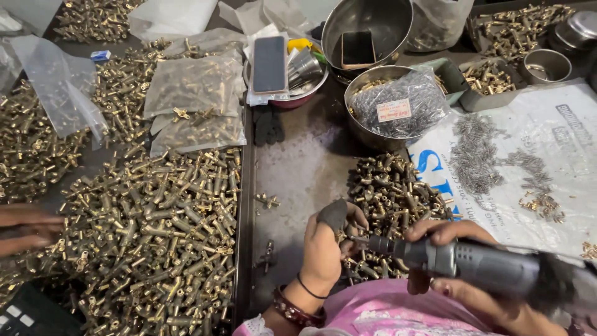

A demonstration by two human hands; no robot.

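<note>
A: What lies at the far left?

B: Another person's hand comes in from the left edge, resting on a wide heap of brass fittings that fills the left half of the table. Farther off, clear plastic bags of the same fittings lie on top of the heap.

A: And the middle?

B: A bare grey strip of table with a few stray fittings. At its far end a bowl holds a dark phone; a large steel bowl to its right holds a second phone.

A: Where is the wearer's left hand?

B: The left hand is near the bottom centre, a dark guard over the thumb. Its fingers are pinched shut on a small brass fitting, held just in front of the tool tip.

A: And the tool?

B: The right hand is wrapped fully around a grey electric screwdriver. Its long axis runs nearly level, left to right, and the bit points left at the pinched fitting. Beyond it sits a smaller pile of fittings.

A: Farthest right?

B: A white printed sheet strewn with small grey screws, and a bagged batch of screws in a bowl at its far-left corner.
</note>
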